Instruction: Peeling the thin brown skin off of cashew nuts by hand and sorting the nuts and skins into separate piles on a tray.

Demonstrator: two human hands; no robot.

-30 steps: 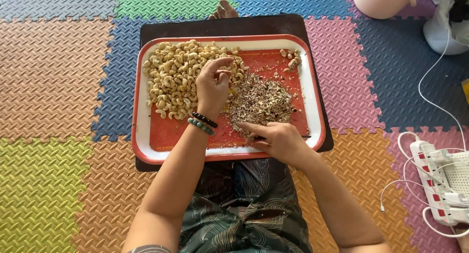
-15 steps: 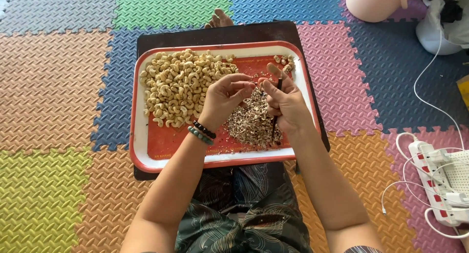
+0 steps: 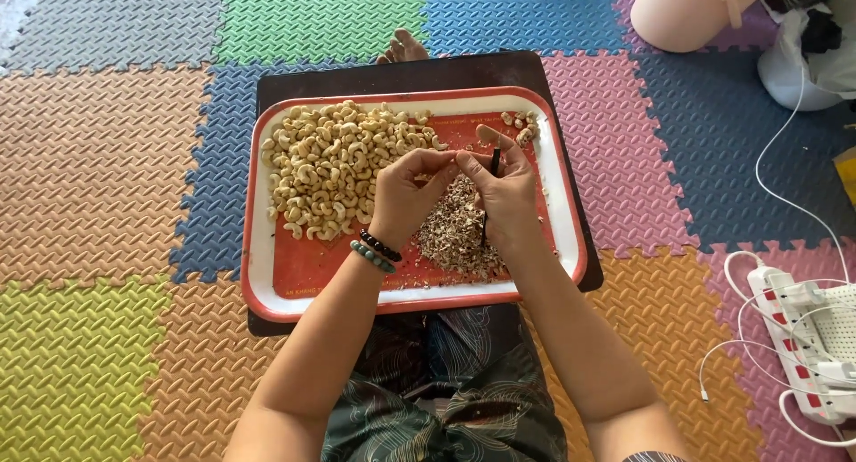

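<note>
Cashew heap [image 3: 334,168] left of hands, peelings [image 3: 455,235] beneath

Colourful foam floor mats [image 3: 98,159], white power strip [image 3: 802,328] with cables, pink bucket [image 3: 682,12], white bag [image 3: 807,65]

One head camera looks steeply down, close above the tray [image 3: 259,275].

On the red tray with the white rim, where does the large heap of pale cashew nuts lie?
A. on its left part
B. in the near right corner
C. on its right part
A: the heap of pale cashew nuts fills the left part of the red tray with the white rim, left of both hands.
</note>
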